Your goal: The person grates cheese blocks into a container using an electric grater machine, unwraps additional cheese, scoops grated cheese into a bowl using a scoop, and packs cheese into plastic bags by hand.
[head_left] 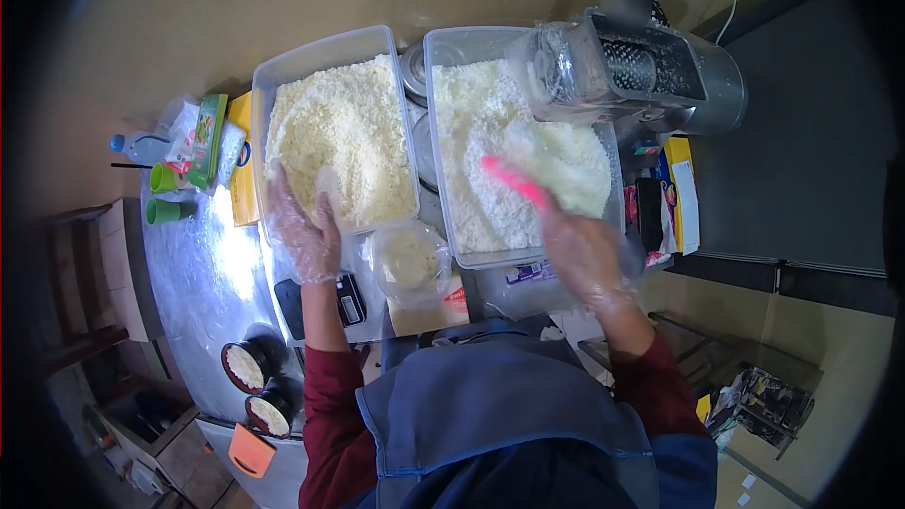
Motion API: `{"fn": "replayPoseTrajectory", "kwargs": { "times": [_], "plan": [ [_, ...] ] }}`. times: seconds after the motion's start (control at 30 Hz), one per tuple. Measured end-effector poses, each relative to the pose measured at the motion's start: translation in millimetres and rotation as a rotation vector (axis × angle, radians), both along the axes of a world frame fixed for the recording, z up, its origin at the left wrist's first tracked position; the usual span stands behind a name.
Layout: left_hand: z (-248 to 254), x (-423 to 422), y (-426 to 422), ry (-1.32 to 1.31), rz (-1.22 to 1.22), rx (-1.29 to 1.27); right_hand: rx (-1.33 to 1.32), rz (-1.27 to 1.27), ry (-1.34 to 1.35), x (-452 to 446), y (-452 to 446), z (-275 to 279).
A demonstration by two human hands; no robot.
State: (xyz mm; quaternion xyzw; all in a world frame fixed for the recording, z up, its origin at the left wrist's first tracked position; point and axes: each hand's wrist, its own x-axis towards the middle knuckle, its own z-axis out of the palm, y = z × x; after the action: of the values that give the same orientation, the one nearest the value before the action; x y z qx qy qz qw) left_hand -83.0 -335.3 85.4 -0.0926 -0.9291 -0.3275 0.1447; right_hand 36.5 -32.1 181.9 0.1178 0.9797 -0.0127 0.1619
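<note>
My left hand (306, 231), in a clear plastic glove, has its thumb and fingers spread at the near left corner of a clear plastic tub (415, 170). White grated crumbs (344, 118), perhaps cheese, fill that tub. My right hand (586, 259), gloved too, is closed around a bright pink utensil (514, 179) whose exact kind I cannot make out. It points into the second tub (457, 243), over finer white crumbs (490, 212). Between the tubs' near ends sits a round clear container (408, 259) with pale contents.
A metal grating machine (650, 66) overhangs the right tub's far side. A black scale (351, 300) lies by my left wrist. Two dark bowls of white crumbs (245, 368), an orange scraper (252, 452), green cups (165, 211) and a bottle (141, 146) stand to the left.
</note>
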Motion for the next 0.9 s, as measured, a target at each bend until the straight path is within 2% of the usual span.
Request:
{"fn": "replayPoseTrajectory", "kwargs": {
  "times": [0.07,0.13,0.2,0.23,0.3,0.33,0.4,0.47,0.6,0.67,0.8,0.9],
  "plan": [
    [-18,-9,-7,0.157,0.112,-0.194,-0.164,0.086,0.203,-1,1,-52],
    [-40,-12,-5,0.16,0.119,-0.215,-0.231,-0.024,0.151,-14,8,-50],
    [-48,-16,-6,0.163,0.132,-0.234,-0.036,-0.125,0.044,-17,22,-26],
    [-48,-15,-5,0.189,0.127,-0.226,-0.035,-0.121,0.037,-16,31,-22],
    [-50,-13,-3,0.205,0.122,-0.217,0.049,-0.317,0.12,-12,52,-17],
    [-51,-16,-2,0.179,0.138,-0.215,0.052,-0.315,0.117,-16,72,-40],
    [-52,-16,-1,0.161,0.155,-0.211,0.042,-0.128,0.21,-37,109,-106],
    [-53,-16,-3,0.153,0.145,-0.208,-0.151,-0.265,0.255,-71,75,-94],
    [-55,-16,-4,0.175,0.13,-0.171,-0.203,-0.26,0.194,-75,29,-72],
    [-53,-17,-2,0.186,0.14,-0.168,-0.226,-0.128,0.103,-45,7,-45],
    [-52,-16,-3,0.177,0.14,-0.149,-0.042,-0.36,0.004,8,26,-3],
    [-54,-17,-2,0.187,0.139,-0.151,-0.022,-0.435,0.028,21,58,-38]
  ]
}}
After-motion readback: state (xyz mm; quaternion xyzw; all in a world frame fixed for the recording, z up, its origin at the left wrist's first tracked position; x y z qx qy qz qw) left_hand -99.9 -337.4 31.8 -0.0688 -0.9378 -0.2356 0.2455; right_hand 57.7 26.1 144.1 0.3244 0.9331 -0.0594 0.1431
